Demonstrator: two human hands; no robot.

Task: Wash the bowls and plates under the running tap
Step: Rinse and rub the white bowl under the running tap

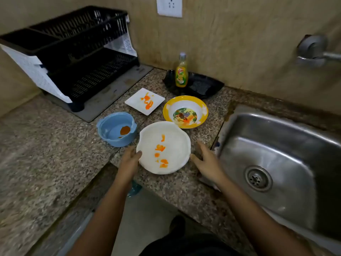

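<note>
Flanking the orange-smeared round white plate [163, 147] on the granite counter [55, 154], my left hand [129, 159] touches its nine-o'clock rim, my right hand [206, 161] lies open at three o'clock, the steel sink [276, 154] beyond.

The only legible text in front of me is on the dish soap bottle [181, 73], which stands upright on the black tray [212, 89] at the back of the counter. Its yellow label carries the brand name "Vim" in red lettering near the top. Smaller print and graphics lower on the same label are too blurred to read. The yellow-rimmed bowl [185, 111] carries a printed cartoon picture in its base, with no readable words.
</note>
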